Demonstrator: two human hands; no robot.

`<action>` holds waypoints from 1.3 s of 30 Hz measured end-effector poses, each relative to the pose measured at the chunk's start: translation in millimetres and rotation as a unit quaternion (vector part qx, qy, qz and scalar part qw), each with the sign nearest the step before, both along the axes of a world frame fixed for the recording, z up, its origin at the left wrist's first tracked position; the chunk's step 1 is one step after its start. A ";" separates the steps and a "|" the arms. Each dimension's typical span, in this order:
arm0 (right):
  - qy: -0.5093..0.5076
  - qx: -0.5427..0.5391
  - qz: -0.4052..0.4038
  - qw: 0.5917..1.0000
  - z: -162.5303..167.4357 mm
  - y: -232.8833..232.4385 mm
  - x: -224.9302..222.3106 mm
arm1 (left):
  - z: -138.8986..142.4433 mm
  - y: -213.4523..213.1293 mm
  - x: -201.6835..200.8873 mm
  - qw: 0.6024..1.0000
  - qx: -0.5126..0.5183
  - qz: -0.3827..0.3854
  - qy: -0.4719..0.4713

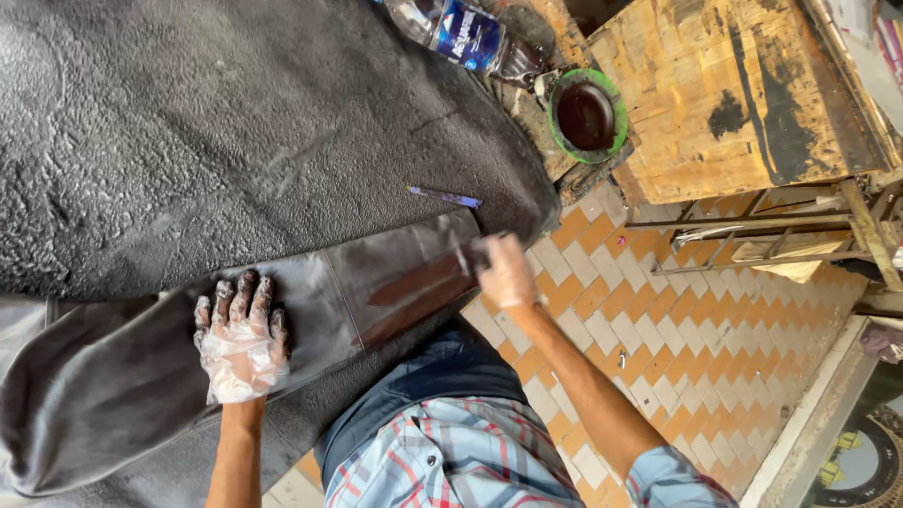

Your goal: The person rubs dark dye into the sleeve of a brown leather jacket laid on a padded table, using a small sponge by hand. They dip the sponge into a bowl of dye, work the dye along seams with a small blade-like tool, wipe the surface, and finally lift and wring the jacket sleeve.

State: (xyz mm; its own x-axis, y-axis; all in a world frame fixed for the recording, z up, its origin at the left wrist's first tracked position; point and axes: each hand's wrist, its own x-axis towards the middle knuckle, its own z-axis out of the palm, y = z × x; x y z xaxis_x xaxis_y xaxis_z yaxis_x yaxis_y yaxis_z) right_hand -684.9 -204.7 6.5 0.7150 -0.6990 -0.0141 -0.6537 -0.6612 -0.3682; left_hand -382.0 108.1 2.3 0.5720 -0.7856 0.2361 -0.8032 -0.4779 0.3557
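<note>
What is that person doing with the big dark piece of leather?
A person presses the left hand, in a thin plastic glove, flat on a dark leather piece lying across a black table. The right hand rubs something dark, blurred here, over the leather's end, where a reddish-brown streak shows. A small bowl of brown liquid sits nearby.

Plastic bottle (467, 38) lies on its side at top edge of my view, on dark rough desk (188, 122), clear body, dark cap end toward green-rimmed pot (587, 115) just beside it. Blue label (467, 34) wraps bottle's middle, white print on it. Bottom right corner: part of dark round sign (870, 461) with yellow markings, mostly cut off.
</note>
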 end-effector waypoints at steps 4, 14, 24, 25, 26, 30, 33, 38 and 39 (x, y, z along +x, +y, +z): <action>-0.055 0.016 0.136 0.989 -1.4 13.9 2.7 | -0.3 1.3 1.0 1.000 0.026 0.003 -0.007; 0.027 -0.062 -0.009 0.998 -0.6 -65.5 88.4 | -0.2 0.8 1.1 0.999 0.033 0.015 -0.019; -0.030 0.032 0.171 0.984 20.9 26.9 121.6 | 4.5 4.8 5.5 1.000 0.016 0.016 -0.004; -0.011 0.027 0.169 0.985 16.8 25.1 113.2 | 4.9 5.3 5.9 1.000 0.019 0.016 -0.006; 0.010 0.024 0.164 0.986 13.2 18.1 104.2 | 5.3 5.9 6.2 1.000 0.024 0.013 -0.006; 0.047 0.010 -0.029 0.998 13.0 -38.5 86.9 | 7.1 4.9 9.5 1.000 0.015 0.011 0.009; -0.021 -0.227 0.069 0.971 -1.1 -27.5 109.2 | 9.9 4.2 15.6 0.999 0.043 0.004 -0.022; -0.158 -0.094 0.255 0.949 -27.5 30.9 136.5 | 19.0 12.3 26.2 0.997 0.074 0.002 0.023; -0.042 -0.084 0.199 0.975 -22.6 24.3 131.8 | 21.1 15.1 27.1 0.998 0.060 -0.003 0.028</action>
